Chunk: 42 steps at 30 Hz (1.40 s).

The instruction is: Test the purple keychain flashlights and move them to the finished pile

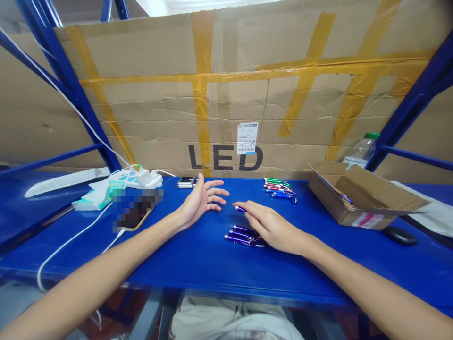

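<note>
My right hand [271,224] is closed around a purple keychain flashlight [240,209], whose silvery end sticks out past the fingertips. Just below that hand lies a small group of purple flashlights [240,240] on the blue table, partly covered by the hand. My left hand [203,200] is held above the table with its fingers spread and nothing in them. Behind it, a group of black and silver flashlights [186,183] is partly hidden. Farther back on the right are rows of green, red and blue flashlights [279,188] with clips at their ends.
An open cardboard box [361,215] stands at the right, beside a black computer mouse [399,235] and a plastic bottle [364,148]. At left are a phone [139,215] on a white cable, a power strip [152,180] and a tissue pack [92,198]. A cardboard wall [159,118] closes the back.
</note>
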{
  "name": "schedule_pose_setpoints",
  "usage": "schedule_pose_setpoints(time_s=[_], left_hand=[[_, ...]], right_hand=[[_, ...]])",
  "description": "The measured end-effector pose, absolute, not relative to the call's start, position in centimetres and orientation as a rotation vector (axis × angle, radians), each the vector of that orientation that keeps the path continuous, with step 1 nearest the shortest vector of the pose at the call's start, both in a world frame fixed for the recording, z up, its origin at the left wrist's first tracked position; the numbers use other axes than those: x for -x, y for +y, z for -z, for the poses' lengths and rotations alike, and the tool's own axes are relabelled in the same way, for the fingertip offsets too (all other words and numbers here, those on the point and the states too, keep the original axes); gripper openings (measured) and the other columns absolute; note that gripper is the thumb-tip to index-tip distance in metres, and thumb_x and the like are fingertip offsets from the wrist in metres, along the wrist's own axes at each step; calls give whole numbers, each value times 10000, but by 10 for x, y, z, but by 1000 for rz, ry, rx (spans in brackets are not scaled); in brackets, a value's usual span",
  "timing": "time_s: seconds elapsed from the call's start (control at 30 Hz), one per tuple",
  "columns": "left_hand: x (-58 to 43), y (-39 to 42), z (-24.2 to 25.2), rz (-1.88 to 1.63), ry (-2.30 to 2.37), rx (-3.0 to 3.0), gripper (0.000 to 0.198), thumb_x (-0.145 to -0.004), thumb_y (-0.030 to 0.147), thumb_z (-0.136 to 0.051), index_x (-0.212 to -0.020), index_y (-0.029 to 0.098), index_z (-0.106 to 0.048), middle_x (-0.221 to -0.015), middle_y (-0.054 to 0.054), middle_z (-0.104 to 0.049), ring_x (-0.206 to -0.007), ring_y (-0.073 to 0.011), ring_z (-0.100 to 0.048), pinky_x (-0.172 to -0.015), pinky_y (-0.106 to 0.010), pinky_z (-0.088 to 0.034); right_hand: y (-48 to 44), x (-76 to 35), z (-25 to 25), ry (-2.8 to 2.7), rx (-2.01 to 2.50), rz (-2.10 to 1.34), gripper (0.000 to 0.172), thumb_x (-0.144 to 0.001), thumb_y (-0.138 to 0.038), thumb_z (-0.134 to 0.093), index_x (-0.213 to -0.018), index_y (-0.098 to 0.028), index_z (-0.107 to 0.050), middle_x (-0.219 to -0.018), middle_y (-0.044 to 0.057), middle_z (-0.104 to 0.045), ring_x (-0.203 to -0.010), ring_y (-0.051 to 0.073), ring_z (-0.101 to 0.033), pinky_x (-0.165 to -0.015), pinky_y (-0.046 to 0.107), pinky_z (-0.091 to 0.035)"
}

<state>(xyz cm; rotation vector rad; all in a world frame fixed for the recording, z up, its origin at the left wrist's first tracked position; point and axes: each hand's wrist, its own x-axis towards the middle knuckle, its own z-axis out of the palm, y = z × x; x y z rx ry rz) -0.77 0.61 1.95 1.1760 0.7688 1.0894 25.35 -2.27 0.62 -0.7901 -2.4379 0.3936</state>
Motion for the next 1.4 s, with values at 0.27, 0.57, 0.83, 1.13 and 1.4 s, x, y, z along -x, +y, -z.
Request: schedule_pose_setpoints(time_s=[0.27,0.57,0.83,1.13,1.4], left_hand=[[8,6,-21,-1080,770,-1174,782,-1055,782,-320,-1376,137,-624,-1192,-186,-752,-905,-231,-738,-739,-298,-587],[8,7,-18,-1087,752,-1171,790,-1039,799,-347,-1365,143,-644,-1191,-190,-755,-902,-240,-738,-747,-313,-584],[8,6,-20,-1090,772,-1166,786,-1046,786,-357,-1382,129,-629,-1184,-198,-753,-891,-241,-738,-742,-316,-591],[7,4,-22,-1081,776,-1171,786,-1045,790,-345,-1368,127,-619,-1187,-196,-748,-900,-240,-738,-733,-306,-589],[5,7,-15,-1014,879,-1371,717,-1017,776,-485,-1391,172,-589,-1206,-148,-730,-926,-220,-702,-768,-315,-567]], right_hand=[[-26,-253,-10,-2470,772,-447,386,-1147,-284,-375,-1472,-261,-582,-1189,94,-703,-1062,249,-707,-957,428,-584],[-24,-253,-7,-2504,764,-345,409,-1155,-305,-361,-1524,-275,-535,-1100,86,-672,-1001,243,-696,-910,400,-601],[-22,-253,-6,-2520,815,-340,393,-1154,-309,-366,-1492,-258,-559,-1146,92,-682,-1040,259,-703,-923,426,-598],[-22,-254,-6,-2519,844,-353,393,-1164,-322,-362,-1516,-263,-525,-1226,103,-694,-1117,258,-708,-969,432,-596],[-16,-256,2,-2573,1012,-245,313,-1123,-267,-447,-1377,-211,-620,-1248,131,-713,-1162,289,-700,-1004,446,-572]])
